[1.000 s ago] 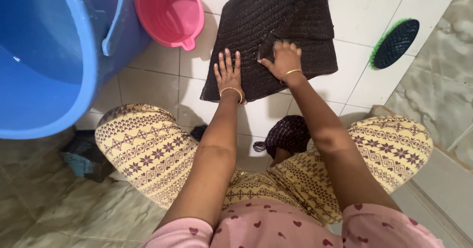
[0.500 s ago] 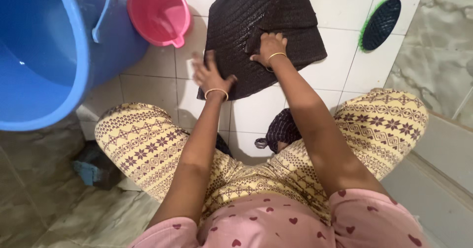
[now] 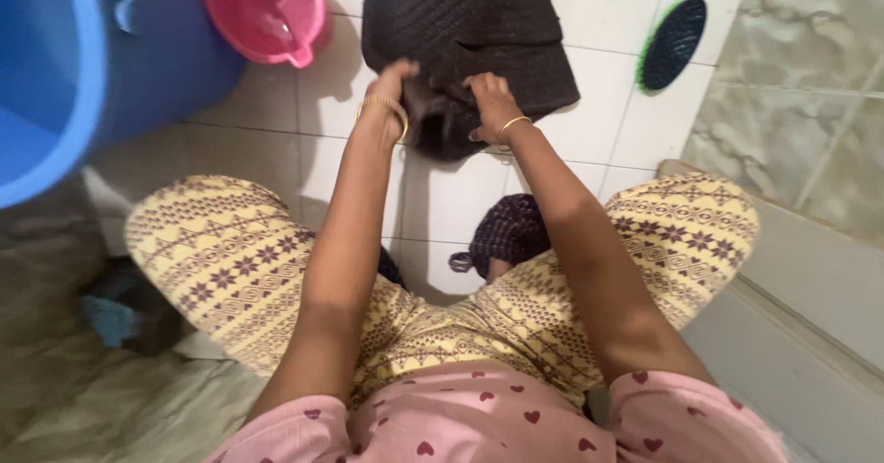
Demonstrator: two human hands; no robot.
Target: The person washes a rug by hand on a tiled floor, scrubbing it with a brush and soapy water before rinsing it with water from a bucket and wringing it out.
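A big blue tub (image 3: pixel 83 67) stands on the white tiled floor (image 3: pixel 276 104), close enough to reach from a squat. Just beside the tub sits a pink plastic mug (image 3: pixel 267 12). Beyond the mug, away from the tub, a dark wet cloth (image 3: pixel 479 30) lies flat on the tiles, its near edge bunched between the left hand (image 3: pixel 391 90) and right hand (image 3: pixel 488 104), both closed on the fabric. Farthest from the tub lies a green-edged scrubbing brush (image 3: pixel 674 42).

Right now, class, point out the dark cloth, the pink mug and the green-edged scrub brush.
dark cloth (image 3: pixel 479 21), head view, on its flat upper part.
pink mug (image 3: pixel 262 7), head view, on its inner wall.
green-edged scrub brush (image 3: pixel 674 44), head view, on its dark bristle face.
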